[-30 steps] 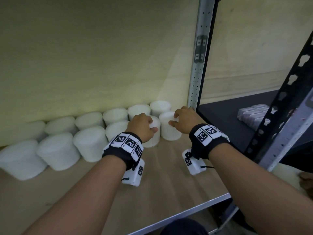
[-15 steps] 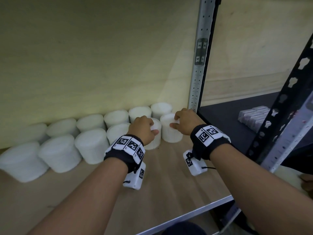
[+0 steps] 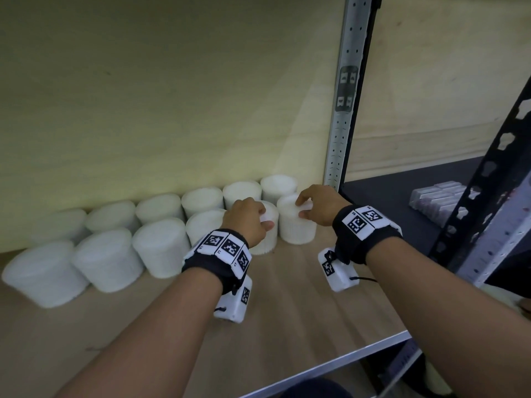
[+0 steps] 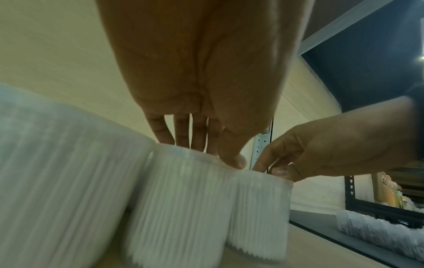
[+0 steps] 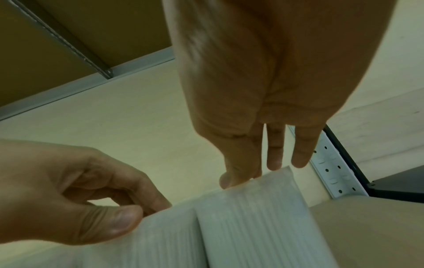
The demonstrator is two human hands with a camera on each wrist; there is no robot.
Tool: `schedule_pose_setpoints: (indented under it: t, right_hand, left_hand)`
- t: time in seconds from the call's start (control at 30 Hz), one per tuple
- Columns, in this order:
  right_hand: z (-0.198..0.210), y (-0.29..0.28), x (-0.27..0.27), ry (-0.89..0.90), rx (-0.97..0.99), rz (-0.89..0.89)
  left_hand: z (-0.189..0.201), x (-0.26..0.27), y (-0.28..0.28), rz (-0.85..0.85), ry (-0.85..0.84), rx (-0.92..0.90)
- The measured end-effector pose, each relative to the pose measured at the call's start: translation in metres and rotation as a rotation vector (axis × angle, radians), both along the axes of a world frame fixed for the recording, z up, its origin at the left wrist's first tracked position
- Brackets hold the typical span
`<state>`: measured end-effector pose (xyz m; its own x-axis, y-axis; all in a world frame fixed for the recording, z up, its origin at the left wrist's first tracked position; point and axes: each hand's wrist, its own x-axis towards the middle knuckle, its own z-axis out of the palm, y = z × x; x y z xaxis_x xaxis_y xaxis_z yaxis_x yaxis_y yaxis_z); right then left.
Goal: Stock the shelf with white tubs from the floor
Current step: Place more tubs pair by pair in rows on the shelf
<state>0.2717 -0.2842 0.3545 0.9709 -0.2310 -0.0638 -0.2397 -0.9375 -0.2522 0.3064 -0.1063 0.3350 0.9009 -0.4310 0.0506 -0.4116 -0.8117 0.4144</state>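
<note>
Two white tubs stand side by side on the wooden shelf (image 3: 287, 297), at the right end of the front row. Your left hand (image 3: 247, 219) sits on top of the left tub (image 3: 268, 225), with the fingers (image 4: 183, 130) curled over its lid and the thumb pressing on the near rim, so it grips that tub. Your right hand (image 3: 319, 203) is on the right tub (image 3: 296, 228); the thumb and first finger pinch the top edge, while the other fingers (image 5: 275, 150) hang down past the rim. The two tubs touch each other. More white tubs (image 3: 161, 245) stand in two rows running away toward 9 o'clock from your left hand, one row against the pale back wall (image 3: 172, 96) and one in front. At 12 o'clock from your right hand a grey metal post (image 3: 342, 124) with small holes goes up. At 3 o'clock there is a dark shelf (image 3: 402, 202) with a pack of small clear things (image 3: 439, 201) lying on it; it is too blurry to tell what they are.
</note>
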Motion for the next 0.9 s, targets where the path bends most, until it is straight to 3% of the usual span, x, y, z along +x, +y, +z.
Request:
schedule_pose_setpoints:
  t: [0.4,0.53,0.9]
  right_hand:
    - [0.010,0.004,0.004,0.056,0.036,0.010]
    - [0.004,0.016,0.004,0.007,-0.080,-0.082]
    - [0.005,0.022,0.004,0.053,-0.163,-0.028]
  left_hand:
    - [0.003,-0.002,-0.002,-0.014,-0.024,0.047]
    - [0.003,-0.003,-0.002,-0.012,-0.033,0.050]
    - [0.000,0.001,-0.002,-0.023,-0.031,0.037]
